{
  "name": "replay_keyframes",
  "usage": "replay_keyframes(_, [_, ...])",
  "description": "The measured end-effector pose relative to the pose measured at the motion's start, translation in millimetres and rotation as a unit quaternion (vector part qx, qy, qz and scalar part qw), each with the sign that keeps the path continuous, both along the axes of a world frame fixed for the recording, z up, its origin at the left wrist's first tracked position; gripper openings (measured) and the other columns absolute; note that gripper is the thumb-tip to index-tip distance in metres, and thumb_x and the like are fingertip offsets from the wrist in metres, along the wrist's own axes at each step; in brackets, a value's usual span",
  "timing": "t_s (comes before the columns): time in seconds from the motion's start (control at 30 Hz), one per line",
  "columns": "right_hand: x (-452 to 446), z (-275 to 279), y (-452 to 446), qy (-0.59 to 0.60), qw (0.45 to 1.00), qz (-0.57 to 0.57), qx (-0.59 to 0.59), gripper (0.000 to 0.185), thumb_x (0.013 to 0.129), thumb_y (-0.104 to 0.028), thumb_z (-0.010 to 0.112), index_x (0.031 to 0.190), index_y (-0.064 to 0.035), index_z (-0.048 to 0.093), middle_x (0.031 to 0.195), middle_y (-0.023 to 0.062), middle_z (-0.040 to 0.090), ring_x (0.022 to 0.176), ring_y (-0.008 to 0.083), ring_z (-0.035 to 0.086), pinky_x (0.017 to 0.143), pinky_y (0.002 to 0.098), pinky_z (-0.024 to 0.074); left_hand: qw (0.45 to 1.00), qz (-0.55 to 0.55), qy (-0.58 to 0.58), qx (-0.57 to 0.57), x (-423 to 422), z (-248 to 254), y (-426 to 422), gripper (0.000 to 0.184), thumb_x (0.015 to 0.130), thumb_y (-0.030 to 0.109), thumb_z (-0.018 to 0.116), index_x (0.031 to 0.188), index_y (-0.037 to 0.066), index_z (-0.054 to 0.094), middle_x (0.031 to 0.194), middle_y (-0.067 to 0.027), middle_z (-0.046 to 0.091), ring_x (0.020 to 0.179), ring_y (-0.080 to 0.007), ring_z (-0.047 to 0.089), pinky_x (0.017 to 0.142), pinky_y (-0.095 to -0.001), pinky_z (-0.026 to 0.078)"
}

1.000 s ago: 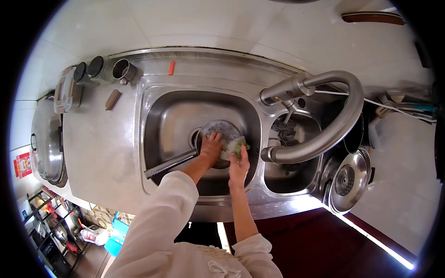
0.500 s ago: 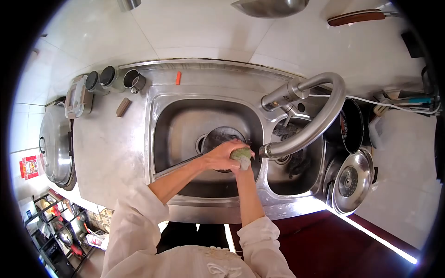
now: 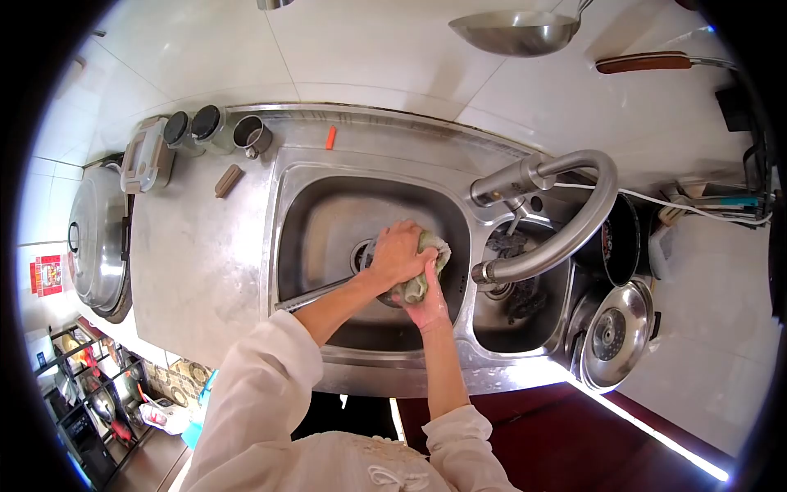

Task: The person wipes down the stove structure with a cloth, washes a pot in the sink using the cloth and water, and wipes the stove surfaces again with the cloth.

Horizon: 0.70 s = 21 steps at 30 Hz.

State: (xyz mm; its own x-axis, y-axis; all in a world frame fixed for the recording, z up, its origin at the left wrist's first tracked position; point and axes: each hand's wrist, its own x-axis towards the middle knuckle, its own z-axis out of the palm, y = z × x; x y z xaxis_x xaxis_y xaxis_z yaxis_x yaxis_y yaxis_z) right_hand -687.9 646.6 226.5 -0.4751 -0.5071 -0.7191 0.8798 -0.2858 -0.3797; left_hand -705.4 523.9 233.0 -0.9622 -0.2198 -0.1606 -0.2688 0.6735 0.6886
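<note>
"What do we see left of centre?"
"A long-handled pan, mostly hidden, in the sink."
"And mid-frame?"
"We see the left hand clutching a greenish cloth over the pan, the right hand gripping it from below."

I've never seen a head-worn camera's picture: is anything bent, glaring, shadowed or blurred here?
Head view: the counter's back edge bows, corners go black; same view: glare whitens part of the sink's front edge, a shadow marks the wall below the ladle, left hand and right hand look fairly sharp.
</note>
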Motion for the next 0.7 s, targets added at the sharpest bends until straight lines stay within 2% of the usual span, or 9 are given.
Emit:
replay_keyframes(0.07, [2.8,-7.1,4.8,-0.013,0.999,-0.009,0.035,0.053,0.083,-0.055,0.055,0.119,-0.0159,0.049,0.113,0.0026,0.055,0.094,0.0180,0.054,0.057,0.0307,0.0439,0.998,-0.004,-0.056,0.035,-0.9,-0.1,-4.6,0.043,0.075,0.037,0.056,0.102,0.003,0.057,0.105,-0.0136,0.058,0.104,-0.0291,0.053,0.087,-0.0374,0.042])
replay_keyframes(0.13, [8.0,-28.3,14.9,-0.063,0.982,0.015,-0.177,0.048,0.082,-0.047,0.059,0.114,-0.0129,0.050,0.097,0.0022,0.055,0.079,0.0135,0.049,0.046,0.0224,0.0357,0.991,-0.010,-0.114,0.071,3.2,-7.4,-12.0,0.044,0.078,0.038,0.055,0.107,0.005,0.055,0.107,-0.0118,0.057,0.106,-0.0260,0.053,0.088,-0.0373,0.041])
replay_keyframes(0.2, [14.1,-16.0,7.7,-0.131,0.959,-0.037,-0.249,0.045,0.082,-0.043,0.061,0.112,-0.0114,0.050,0.090,0.0019,0.051,0.075,0.0133,0.045,0.044,0.0207,0.0331,0.761,-0.017,-0.184,0.622,7.5,-23.9,-19.9,0.053,0.088,0.041,0.048,0.128,0.007,0.043,0.119,-0.0113,0.053,0.111,-0.0270,0.051,0.092,-0.0433,0.042])
replay_keyframes(0.23, [17.3,-4.9,0.4,-0.198,0.922,-0.087,-0.321,0.042,0.082,-0.040,0.062,0.110,-0.0100,0.050,0.083,0.0015,0.047,0.070,0.0132,0.042,0.042,0.0189,0.0305,0.760,-0.018,-0.184,0.623,9.5,-24.0,-19.2,0.053,0.088,0.041,0.048,0.128,0.007,0.043,0.119,-0.0113,0.053,0.111,-0.0270,0.051,0.092,-0.0433,0.042])
replay_keyframes(0.3, [19.6,15.1,-12.5,-0.248,0.887,-0.113,-0.372,0.042,0.083,-0.038,0.062,0.109,-0.0076,0.049,0.077,0.0002,0.040,0.067,0.0126,0.039,0.042,0.0204,0.0310,0.460,-0.005,-0.164,0.873,21.2,-20.3,-14.9,0.052,0.091,0.043,0.044,0.130,0.010,0.043,0.119,-0.0109,0.053,0.110,-0.0263,0.052,0.092,-0.0416,0.044])
replay_keyframes(0.33, [22.0,19.4,-16.1,-0.273,0.857,-0.125,-0.419,0.041,0.083,-0.036,0.062,0.107,-0.0054,0.050,0.076,0.0000,0.039,0.067,0.0123,0.038,0.041,0.0214,0.0312,0.430,0.001,-0.139,0.892,24.1,-13.4,-11.9,0.057,0.091,0.045,0.045,0.135,0.009,0.038,0.122,-0.0136,0.052,0.112,-0.0293,0.051,0.093,-0.0412,0.045])
replay_keyframes(0.47, [27.4,14.5,-9.6,-0.298,0.845,-0.108,-0.432,0.039,0.082,-0.031,0.063,0.106,-0.0038,0.050,0.075,-0.0010,0.037,0.065,0.0113,0.038,0.040,0.0219,0.0301,0.447,-0.027,-0.102,0.888,18.9,-13.5,-12.8,0.049,0.090,0.036,0.051,0.130,0.008,0.043,0.116,-0.0125,0.054,0.107,-0.0258,0.054,0.092,-0.0377,0.046])
replay_keyframes(0.63, [15.3,5.0,-3.7,-0.233,0.946,-0.028,-0.225,0.024,0.080,-0.023,0.063,0.095,-0.0074,0.053,0.067,-0.0026,0.038,0.056,0.0105,0.039,0.037,0.0213,0.0258,0.765,-0.128,-0.186,0.603,-12.0,-11.8,-23.5,0.026,0.083,0.010,0.059,0.109,0.006,0.057,0.101,-0.0072,0.057,0.096,-0.0190,0.055,0.081,-0.0351,0.047])
replay_keyframes(0.7, [10.5,-1.9,-9.6,-0.139,0.990,0.009,0.024,0.013,0.079,-0.019,0.062,0.086,-0.0107,0.054,0.059,-0.0020,0.040,0.048,0.0107,0.041,0.035,0.0204,0.0237,0.807,-0.119,-0.160,0.555,-15.6,-22.9,-16.8,0.022,0.082,0.010,0.059,0.104,0.005,0.058,0.098,-0.0081,0.058,0.092,-0.0203,0.056,0.078,-0.0341,0.047])
